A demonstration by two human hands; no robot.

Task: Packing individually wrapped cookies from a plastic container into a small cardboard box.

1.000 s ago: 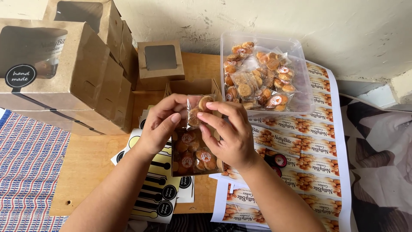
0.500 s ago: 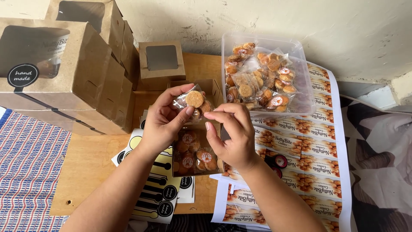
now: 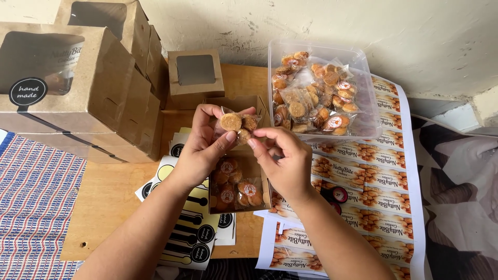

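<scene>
Standing in the way on the left: stacked kraft boxes (image 3: pixel 78 88). Blocking the far right: clear tub (image 3: pixel 358 78) of cookie packs. Lying open for passing: bare desk (image 3: pixel 111 202) at near left, beside sticker sheets (image 3: pixel 197 238).

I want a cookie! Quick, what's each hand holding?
Left hand: closed on a clear packet of cookies.
Right hand: fingertips pinching the same packet's lower edge.
</scene>
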